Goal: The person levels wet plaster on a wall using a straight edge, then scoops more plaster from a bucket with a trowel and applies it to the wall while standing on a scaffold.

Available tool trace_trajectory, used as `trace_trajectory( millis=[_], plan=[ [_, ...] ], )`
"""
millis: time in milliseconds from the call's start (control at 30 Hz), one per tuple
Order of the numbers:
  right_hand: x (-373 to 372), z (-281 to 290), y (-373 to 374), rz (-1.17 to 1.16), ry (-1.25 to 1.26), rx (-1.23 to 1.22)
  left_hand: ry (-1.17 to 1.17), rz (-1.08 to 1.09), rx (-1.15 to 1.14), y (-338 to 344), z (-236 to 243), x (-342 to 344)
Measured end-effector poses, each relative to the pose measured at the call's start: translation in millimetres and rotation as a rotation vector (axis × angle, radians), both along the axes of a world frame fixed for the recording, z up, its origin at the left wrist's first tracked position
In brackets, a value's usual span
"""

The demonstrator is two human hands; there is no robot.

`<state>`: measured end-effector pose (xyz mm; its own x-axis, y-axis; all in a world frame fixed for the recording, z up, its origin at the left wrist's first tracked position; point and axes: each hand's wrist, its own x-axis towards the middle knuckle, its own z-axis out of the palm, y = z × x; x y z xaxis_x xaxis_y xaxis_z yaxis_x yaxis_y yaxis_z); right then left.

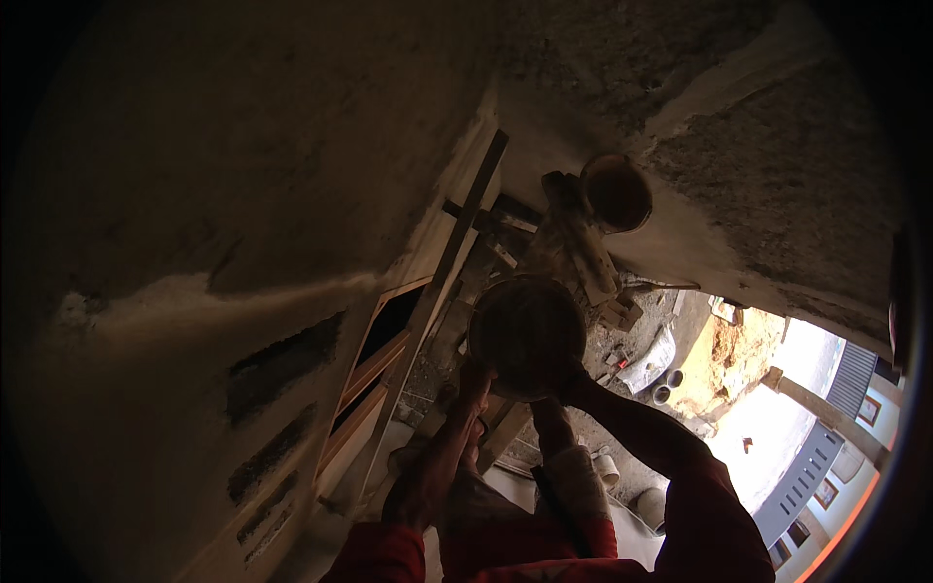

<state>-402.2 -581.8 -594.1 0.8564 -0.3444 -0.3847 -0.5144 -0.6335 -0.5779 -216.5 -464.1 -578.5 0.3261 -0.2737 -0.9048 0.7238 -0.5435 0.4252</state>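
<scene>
Both my arms reach forward and hold a dark round basin point(526, 330) in front of my body. My left hand point(475, 381) grips its near left rim, with the fingers closed on it. At the near right rim my right hand point(568, 381) also grips the basin; its fingers are mostly in shadow. What the basin contains is too dark to make out. Beyond it, a second round container point(617, 192) sits at the end of a wooden plank point(587, 248).
A long wooden batten point(442, 277) leans along the left wall near a wooden window frame point(374, 369). Rough, partly plastered wall rises at the right. Far below, rubble, a pale sack point(649, 361) and small buckets point(663, 394) lie on the ground beside a bright opening.
</scene>
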Motion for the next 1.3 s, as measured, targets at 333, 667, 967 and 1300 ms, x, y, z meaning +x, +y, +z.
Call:
trace_trajectory(
  millis=[333,667,967,1300],
  plan=[
    [73,264,-99,0.345,-0.023,-0.343,0.033,0.251,-0.049,40,109,20],
    [109,253,-27,0.546,0.213,-0.045,-0.187,0.168,-0.094,34,194,39],
    [120,369,-29,0.560,-0.174,-0.109,-0.190,0.269,-0.215,73,243,56],
    [126,347,18,0.571,0.179,-0.403,-0.200,0.365,-0.278,69,276,38]
  ],
)
